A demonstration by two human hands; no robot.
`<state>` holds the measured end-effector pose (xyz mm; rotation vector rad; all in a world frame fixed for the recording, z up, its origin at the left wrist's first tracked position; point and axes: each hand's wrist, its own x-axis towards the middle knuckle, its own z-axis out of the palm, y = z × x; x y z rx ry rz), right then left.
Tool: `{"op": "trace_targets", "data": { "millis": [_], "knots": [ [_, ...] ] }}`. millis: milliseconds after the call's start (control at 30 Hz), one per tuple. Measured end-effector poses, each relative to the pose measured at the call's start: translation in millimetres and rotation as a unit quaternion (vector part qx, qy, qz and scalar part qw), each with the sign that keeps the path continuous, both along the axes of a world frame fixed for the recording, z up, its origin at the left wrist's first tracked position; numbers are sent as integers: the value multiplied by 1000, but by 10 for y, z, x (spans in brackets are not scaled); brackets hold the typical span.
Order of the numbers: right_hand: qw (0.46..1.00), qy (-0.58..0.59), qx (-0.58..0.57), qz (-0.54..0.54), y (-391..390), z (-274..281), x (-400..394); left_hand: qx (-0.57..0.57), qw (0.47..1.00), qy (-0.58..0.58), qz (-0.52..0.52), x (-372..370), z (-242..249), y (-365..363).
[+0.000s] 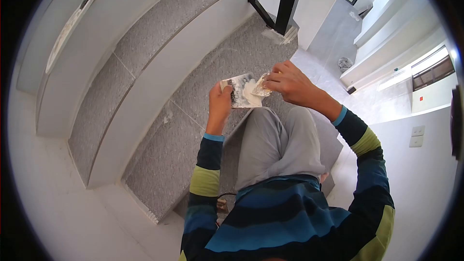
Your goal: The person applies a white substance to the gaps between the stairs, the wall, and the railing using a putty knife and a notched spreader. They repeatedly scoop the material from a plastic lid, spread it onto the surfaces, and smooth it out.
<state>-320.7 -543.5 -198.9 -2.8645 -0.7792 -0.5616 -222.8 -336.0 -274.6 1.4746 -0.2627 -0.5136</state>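
My left hand (220,104) grips the left edge of a small flat board (238,86), thumb on top. Dark smudges mark its face, and a smear of creamy white putty (251,94) covers its right side. My right hand (290,84) is closed on a putty-caked scraper (261,86), which touches the board's right part. Its exact shape is partly hidden by the fingers and putty. Both hands are held in front of my knees, above a grey speckled stair tread (193,108).
Curved stairs with white risers (179,53) rise to the left. A black metal post (289,2) stands on the tread ahead, with white residue (282,36) around its foot. Down to the right lies a lower floor (328,65) with a crumpled plastic bag (344,63). White walls flank both sides.
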Motion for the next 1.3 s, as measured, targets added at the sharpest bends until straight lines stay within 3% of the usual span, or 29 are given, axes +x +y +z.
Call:
{"op": "trace_targets", "data": {
  "millis": [100,167,200,300,367,433,567,600,667,800,867,1000,1067,1100,1167,1300],
  "knots": [
    [998,65,8,6,-81,37,133,-59,992,89,71,103,-64,58],
    [974,160,153,-48,-245,-47,233,-116,974,131,141,202,-65,144],
    [974,163,150,-49,-358,-100,293,-122,976,66,167,405,-455,198],
    [963,164,169,-127,-691,-278,593,-87,973,45,209,442,-387,291],
    [934,102,214,-267,-854,-387,850,-76,975,14,210,440,-474,314],
    [928,84,170,-320,-987,-486,1187,-59,975,-83,198,406,-520,301],
    [905,16,37,-422,-906,-692,1548,-57,974,-104,194,405,-590,325],
    [904,17,35,-425,-887,-761,1634,-77,974,-83,195,403,-565,330],
    [903,-12,-89,-419,-861,-945,1797,-97,975,-59,193,409,-593,347],
    [879,-22,-153,-450,-779,-1204,2046,-108,976,-56,178,416,-669,391],
    [870,12,-263,-418,-652,-1177,2081,-104,978,-59,168,430,-723,399],
    [867,-4,-253,-430,-668,-1391,2296,-104,977,-53,179,433,-752,391],
    [859,43,-230,-456,-609,-1326,2333,-105,978,-34,174,442,-778,381],
    [858,48,-229,-458,-621,-1317,2316,-107,973,-84,186,468,-861,369],
    [882,52,-144,-446,-648,-1236,2300,-108,966,-133,195,477,-979,386],
    [892,94,-125,-425,-768,-842,2138,-105,965,-138,197,469,-898,357]
  ]
}}
